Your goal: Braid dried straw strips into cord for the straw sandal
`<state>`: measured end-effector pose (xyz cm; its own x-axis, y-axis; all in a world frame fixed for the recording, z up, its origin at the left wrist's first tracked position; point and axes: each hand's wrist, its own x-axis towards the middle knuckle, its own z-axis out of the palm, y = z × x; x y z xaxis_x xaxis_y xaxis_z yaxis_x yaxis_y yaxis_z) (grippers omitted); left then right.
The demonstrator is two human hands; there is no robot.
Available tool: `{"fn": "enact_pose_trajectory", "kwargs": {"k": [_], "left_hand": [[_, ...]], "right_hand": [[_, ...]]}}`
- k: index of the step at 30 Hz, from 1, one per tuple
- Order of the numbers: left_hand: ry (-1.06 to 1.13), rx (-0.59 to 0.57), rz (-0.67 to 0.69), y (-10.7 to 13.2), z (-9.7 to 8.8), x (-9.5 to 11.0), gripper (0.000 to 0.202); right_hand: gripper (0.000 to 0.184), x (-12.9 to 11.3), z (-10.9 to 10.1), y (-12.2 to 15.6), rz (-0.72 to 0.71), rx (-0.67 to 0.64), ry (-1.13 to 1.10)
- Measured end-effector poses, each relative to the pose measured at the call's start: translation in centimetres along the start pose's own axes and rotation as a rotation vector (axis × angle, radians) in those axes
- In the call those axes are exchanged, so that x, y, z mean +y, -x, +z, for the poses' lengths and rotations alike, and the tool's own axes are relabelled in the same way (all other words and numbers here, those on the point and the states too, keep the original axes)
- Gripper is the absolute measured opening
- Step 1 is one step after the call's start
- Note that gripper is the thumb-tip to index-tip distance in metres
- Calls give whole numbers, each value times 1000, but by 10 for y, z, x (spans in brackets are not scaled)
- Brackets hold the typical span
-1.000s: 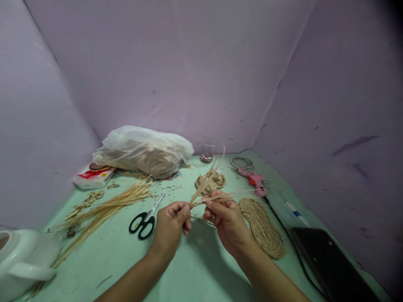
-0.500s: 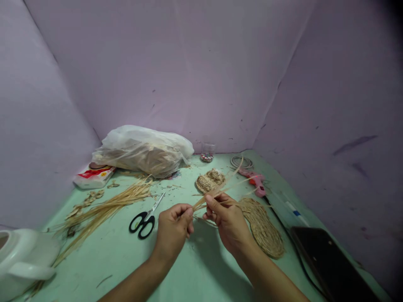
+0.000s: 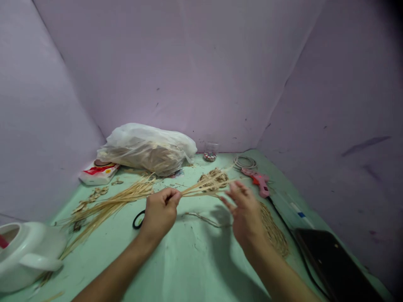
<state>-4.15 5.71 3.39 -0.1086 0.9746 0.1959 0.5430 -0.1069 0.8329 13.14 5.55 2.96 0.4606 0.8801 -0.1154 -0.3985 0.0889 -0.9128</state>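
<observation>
Big plastic bag, 11 o'clock on the table, brownish stuff showing through. White jug, 8 o'clock, something pink inside. Clear cup, 12, beads at bottom. Left hand: fingers pinched on pale strands, mid-table, fanning toward 2-3. Right hand, 3 o'clock: fingers spread, blurred; can't tell from here if touching strands.

A single head-worn view looks forward and down across a green tabletop. It sits close (both hands fall below its centre), facing purple walls.
</observation>
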Motion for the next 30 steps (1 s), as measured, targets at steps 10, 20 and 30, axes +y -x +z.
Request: {"fn": "enact_pose_trajectory", "kwargs": {"k": [10, 20, 30], "left_hand": [[-594, -665, 482, 7, -46, 29, 18], [-508, -758, 509, 13, -46, 37, 14], [-513, -670, 511, 9, -49, 30, 15]], "right_hand": [[26, -26, 0, 27, 140, -656, 457], [26, 9, 8, 42, 711, -962, 210], [22, 13, 8, 35, 640, -934, 244]]}}
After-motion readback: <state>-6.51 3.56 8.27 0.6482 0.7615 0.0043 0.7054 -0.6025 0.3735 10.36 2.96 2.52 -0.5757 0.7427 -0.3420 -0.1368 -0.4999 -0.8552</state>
